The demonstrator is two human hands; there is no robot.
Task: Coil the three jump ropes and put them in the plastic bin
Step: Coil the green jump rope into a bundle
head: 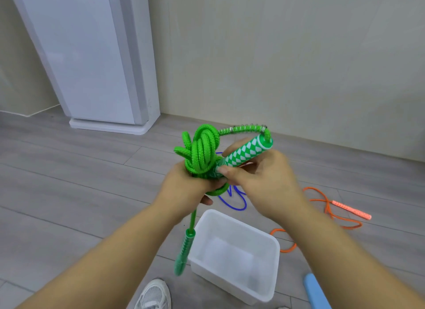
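Above the white bin, which holds no rope: the green jump rope, bundled into loops. The left hand grips the bundle at its waist, fingers curled round it. The right hand pinches the checkered handle against the loops; the second handle dangles below. Judged step: securing the first coil. Next: tuck the handle, lower the bundle into the bin. Blue rope and orange rope lie loose on the floor.
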